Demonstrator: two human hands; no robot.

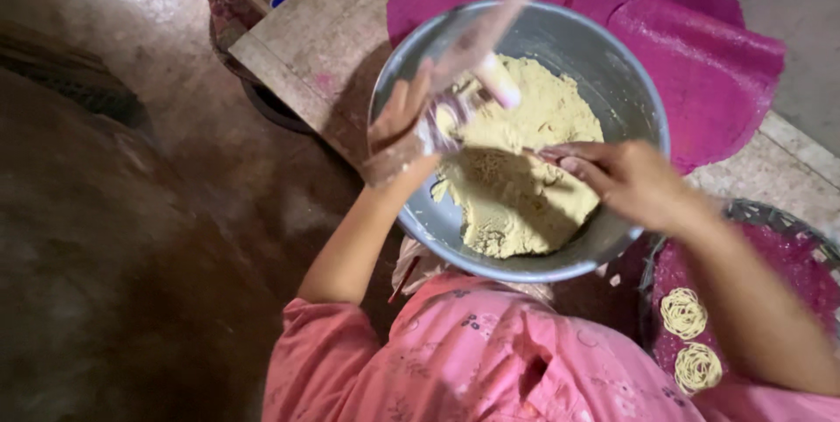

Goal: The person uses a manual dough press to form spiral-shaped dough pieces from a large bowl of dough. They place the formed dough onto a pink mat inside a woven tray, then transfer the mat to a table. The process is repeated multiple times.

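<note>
A large grey metal bowl (630,94) holds a mound of pale yellow dough (525,168). My left hand (404,116) is closed around a wooden press with a long handle (490,28), held tilted over the bowl's left side; its lower end is smeared with dough. My right hand (626,179) reaches in from the right with its fingertips touching the dough, fingers together and nothing clearly held.
A magenta cloth (700,46) lies under and behind the bowl on a stone slab (324,28). At the lower right, a woven tray (770,212) lined with magenta cloth carries two coiled noodle rounds (683,313). Dark floor lies to the left.
</note>
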